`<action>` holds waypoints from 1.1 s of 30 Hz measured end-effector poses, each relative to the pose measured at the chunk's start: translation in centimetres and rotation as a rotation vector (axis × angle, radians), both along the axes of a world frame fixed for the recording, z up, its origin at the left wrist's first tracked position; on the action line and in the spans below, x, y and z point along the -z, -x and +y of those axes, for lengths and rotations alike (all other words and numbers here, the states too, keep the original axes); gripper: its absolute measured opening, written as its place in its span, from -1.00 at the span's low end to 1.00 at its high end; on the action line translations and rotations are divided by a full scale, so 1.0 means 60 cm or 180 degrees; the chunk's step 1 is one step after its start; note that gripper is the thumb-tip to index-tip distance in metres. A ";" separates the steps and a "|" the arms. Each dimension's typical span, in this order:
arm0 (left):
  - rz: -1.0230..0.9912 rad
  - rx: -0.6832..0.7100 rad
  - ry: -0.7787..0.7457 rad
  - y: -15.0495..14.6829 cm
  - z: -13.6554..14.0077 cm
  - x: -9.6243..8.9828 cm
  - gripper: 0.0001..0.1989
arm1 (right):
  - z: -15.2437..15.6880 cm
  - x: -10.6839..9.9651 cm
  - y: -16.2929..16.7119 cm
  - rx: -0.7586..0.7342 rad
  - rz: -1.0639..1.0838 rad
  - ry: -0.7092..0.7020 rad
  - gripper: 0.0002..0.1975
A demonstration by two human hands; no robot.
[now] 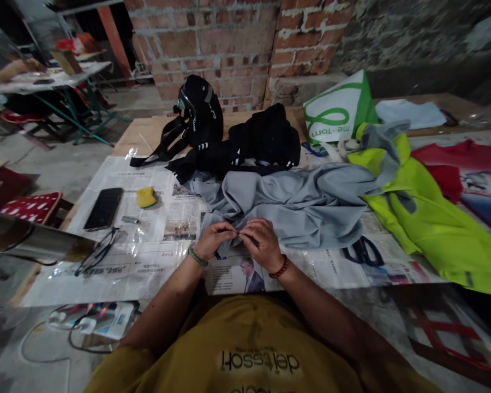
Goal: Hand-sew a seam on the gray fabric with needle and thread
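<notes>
Grey fabric (pixel 294 196) lies in loose folds across the table in front of me. At its near edge my left hand (pixel 216 238), with a green beaded bracelet at the wrist, is closed in a pinch. My right hand (pixel 263 244), a red beaded bracelet on its wrist, pinches close beside it. The fingertips of both hands nearly meet, and whatever is between them is too small to make out. Dark-handled scissors (pixel 363 252) rest right of the grey fabric.
Newspaper under clear plastic covers the table (pixel 147 278). On the left are a phone (pixel 103 208), a yellow sponge (pixel 146 197) and glasses (pixel 100 251). Black bag (pixel 202 109) and black clothing (pixel 265 136) lie behind; a neon yellow garment (pixel 425 213) lies right. A person sits far left.
</notes>
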State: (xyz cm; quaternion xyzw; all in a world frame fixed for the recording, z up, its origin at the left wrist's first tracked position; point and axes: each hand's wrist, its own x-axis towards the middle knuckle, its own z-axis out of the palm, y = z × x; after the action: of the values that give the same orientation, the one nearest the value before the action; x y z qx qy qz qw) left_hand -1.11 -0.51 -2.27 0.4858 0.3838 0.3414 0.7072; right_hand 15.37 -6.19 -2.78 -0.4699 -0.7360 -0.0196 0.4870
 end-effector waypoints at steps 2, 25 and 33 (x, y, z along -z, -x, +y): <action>0.0021 -0.0001 -0.0014 0.000 0.000 0.001 -0.81 | 0.000 0.002 0.000 -0.0052 0.0080 0.0056 -0.96; 0.0064 -0.0055 -0.0042 -0.004 0.000 0.003 -0.77 | -0.008 0.005 0.005 -0.0041 0.0027 0.0108 -0.87; 0.0035 -0.0049 -0.0053 -0.002 0.001 0.002 -0.78 | -0.005 0.009 0.011 0.0053 0.0109 0.0431 -0.93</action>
State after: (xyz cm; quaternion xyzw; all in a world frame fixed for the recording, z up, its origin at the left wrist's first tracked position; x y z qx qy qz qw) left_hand -0.98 -0.46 -2.41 0.4905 0.3885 0.3473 0.6984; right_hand 14.72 -6.50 -3.30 -0.5081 -0.7233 0.0343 0.4664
